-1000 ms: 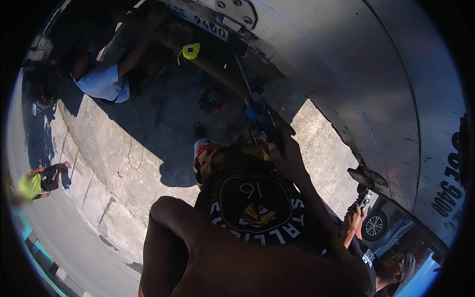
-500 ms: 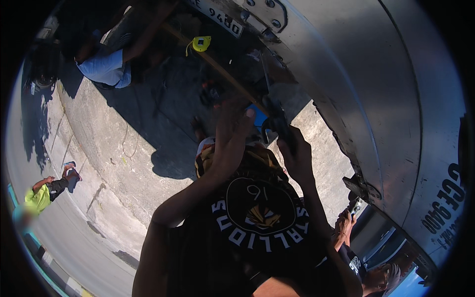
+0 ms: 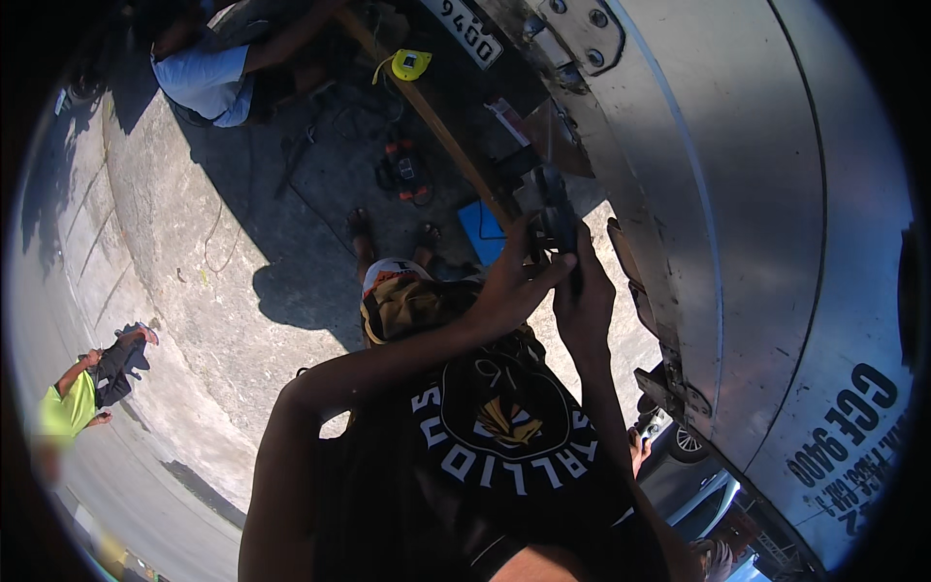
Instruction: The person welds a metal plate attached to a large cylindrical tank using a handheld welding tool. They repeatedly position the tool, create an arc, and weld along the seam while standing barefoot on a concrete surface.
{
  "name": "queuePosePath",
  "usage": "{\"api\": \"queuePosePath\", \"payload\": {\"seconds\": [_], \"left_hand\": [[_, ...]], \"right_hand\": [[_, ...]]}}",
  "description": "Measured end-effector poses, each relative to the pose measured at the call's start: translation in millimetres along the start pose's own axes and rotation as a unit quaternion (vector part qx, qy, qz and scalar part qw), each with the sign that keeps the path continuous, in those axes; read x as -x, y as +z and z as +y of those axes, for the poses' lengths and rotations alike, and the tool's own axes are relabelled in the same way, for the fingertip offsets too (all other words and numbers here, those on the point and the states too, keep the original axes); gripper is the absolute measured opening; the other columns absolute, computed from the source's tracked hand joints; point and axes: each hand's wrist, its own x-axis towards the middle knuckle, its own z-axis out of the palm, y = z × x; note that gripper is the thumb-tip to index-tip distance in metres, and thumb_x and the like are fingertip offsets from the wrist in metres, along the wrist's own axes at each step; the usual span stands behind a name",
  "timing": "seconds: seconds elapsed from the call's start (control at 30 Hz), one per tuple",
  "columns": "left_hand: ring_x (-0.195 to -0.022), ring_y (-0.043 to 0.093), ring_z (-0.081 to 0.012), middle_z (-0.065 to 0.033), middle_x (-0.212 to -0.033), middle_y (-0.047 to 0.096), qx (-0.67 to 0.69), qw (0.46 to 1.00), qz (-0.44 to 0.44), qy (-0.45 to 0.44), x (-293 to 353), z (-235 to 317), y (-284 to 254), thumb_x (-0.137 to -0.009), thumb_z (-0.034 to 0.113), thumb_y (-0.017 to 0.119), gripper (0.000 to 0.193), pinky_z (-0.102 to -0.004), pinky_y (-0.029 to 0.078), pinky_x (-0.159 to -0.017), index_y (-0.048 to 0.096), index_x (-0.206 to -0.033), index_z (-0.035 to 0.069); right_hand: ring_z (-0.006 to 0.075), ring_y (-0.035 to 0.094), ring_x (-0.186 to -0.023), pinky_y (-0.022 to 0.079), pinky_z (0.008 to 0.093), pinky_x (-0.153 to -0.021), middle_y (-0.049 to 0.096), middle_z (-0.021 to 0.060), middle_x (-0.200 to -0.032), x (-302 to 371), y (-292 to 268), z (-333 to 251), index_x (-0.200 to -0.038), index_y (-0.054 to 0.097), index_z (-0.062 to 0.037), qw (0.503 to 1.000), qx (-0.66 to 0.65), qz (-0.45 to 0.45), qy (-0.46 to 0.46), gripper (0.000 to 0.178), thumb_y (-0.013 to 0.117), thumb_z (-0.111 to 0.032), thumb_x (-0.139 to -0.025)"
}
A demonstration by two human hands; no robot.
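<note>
A dark hand tool (image 3: 555,215) with a rounded head is upright between my hands, beside the near end of a long brown bar (image 3: 441,131). Shade hides its exact kind. My right hand (image 3: 586,296) is wrapped round its lower part. From the left, my left hand (image 3: 519,283) is closed against the tool's side, with the thumb reaching across toward the right hand. Farther along the bar sits a yellow tape measure (image 3: 409,65). Below the bar, a blue flat piece (image 3: 479,233) lies near my hands.
A silver vehicle panel (image 3: 718,194) rises along the right. On the shaded concrete lie an orange-and-black device (image 3: 404,172) and cables. A person in a light blue shirt (image 3: 202,82) is at the far left by the bar; another in yellow-green (image 3: 68,403) is by the road.
My left hand has moved right from beside the tool onto it. The view has shifted, showing more ground. The person in yellow-green has changed pose.
</note>
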Motion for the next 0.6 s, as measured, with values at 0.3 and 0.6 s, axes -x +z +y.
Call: {"api": "queuePosePath", "payload": {"seconds": [0.3,0.6], "left_hand": [[-0.100,0.065,-0.0264,-0.0232,-0.121,0.057,0.026,0.999,0.001,-0.032,-2,-3,0,-0.093,0.029,0.067,0.074,-0.0357,0.054,-0.084,0.024,-0.145,-0.002],[-0.102,0.063,-0.0247,-0.0188,-0.117,0.058,0.074,0.996,-0.002,-0.044,-3,-12,-3,-0.093,0.024,0.065,0.069,-0.0344,0.054,-0.083,0.027,-0.145,-0.002]], "right_hand": [[0.0368,0.070,-0.088,0.056,0.0415,-0.070,0.066,0.0238,-0.101,-1,-2,-8,-0.144,0.043,-0.0045,0.998,0.016,-0.016,0.051,0.048,0.052,-0.012,-0.098],[0.0361,0.070,-0.086,0.055,0.0422,-0.069,0.065,0.0211,-0.102,2,0,-8,-0.145,0.042,-0.0075,0.997,0.071,-0.009,0.025,0.053,0.057,-0.012,-0.095]]}}
